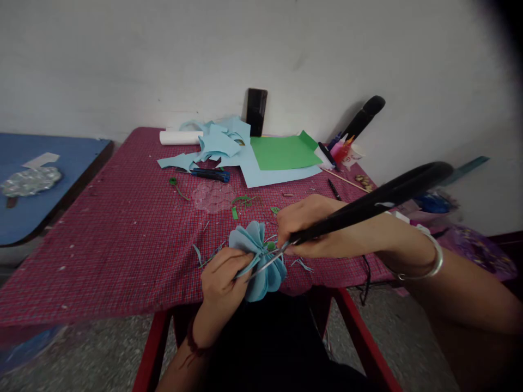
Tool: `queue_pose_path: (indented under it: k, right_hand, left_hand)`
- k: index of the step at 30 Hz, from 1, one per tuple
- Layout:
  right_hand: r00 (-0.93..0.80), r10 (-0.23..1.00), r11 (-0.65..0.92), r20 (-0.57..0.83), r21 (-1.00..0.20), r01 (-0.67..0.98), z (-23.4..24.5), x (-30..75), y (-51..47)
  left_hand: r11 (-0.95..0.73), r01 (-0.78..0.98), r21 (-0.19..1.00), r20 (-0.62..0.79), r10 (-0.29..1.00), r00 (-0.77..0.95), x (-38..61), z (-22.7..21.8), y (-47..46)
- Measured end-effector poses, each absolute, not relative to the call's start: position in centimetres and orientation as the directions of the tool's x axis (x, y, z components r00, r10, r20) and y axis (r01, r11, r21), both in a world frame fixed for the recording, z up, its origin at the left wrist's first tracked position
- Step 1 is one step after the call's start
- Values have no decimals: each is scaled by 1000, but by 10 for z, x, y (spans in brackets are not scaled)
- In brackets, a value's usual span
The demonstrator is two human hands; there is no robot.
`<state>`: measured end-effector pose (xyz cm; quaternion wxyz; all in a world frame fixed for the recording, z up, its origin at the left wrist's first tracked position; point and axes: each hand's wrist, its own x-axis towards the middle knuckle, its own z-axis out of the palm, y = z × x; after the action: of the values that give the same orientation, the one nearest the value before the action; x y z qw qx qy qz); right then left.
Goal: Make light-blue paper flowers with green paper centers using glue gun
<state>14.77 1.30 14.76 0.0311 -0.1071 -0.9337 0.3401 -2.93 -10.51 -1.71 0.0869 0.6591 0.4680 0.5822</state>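
My left hand [226, 275], low in the middle of the head view, pinches a light-blue paper flower [261, 288] with layered, rounded petals. A small green piece [270, 246] shows at the flower's centre. On its right side my right hand [308, 220] is closed around scissors with long black handles [368, 202]. Their thin metal blade [265, 267] crosses over the petals towards my left fingers. The exact grip of the right fingers is partly hidden behind the handle. Blue paper strips [301, 264] lie on the checked tablecloth [134, 239] near both hands.
Green paper [281, 152], blue paper scraps [220, 142], a white roll [180, 138] and a blue cutter [210, 174] lie towards the wall. A phone [256, 111] leans there. Behind my hands are a clear scalloped piece [213, 197] and green bits [234, 212].
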Motion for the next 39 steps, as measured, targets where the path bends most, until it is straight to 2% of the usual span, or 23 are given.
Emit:
queue_pose_path:
  k: [6,11,16,20,27,33,39]
  right_hand:
    - [-973,227,753,31,-640,156,148,147,12]
    - [-970,242,739,1,-648,183,148,147,11]
    - [-955,290,702,-60,-665,255,145,144,13]
    - [-944,329,722,-40,-633,278,142,145,18]
    - [-907,420,700,-20,-629,338,137,155,25]
    - [-908,418,690,11,-655,309,137,156,25]
    - [-915,402,657,-20,-690,304,137,160,22]
  left_hand:
    - [-460,451,765,574,804,-153,-29,-10,-105]
    - [-451,408,794,549,820,-163,-30,-8,-104]
    - [-404,301,864,457,880,-131,-34,-9,-100]
    - [-339,219,915,367,925,-100,-38,-9,-96]
    - [-270,100,958,282,948,-146,-37,-8,-94]
    - [-323,133,937,340,932,-129,-34,-4,-96]
    - [-441,340,831,512,845,-156,-31,-6,-97]
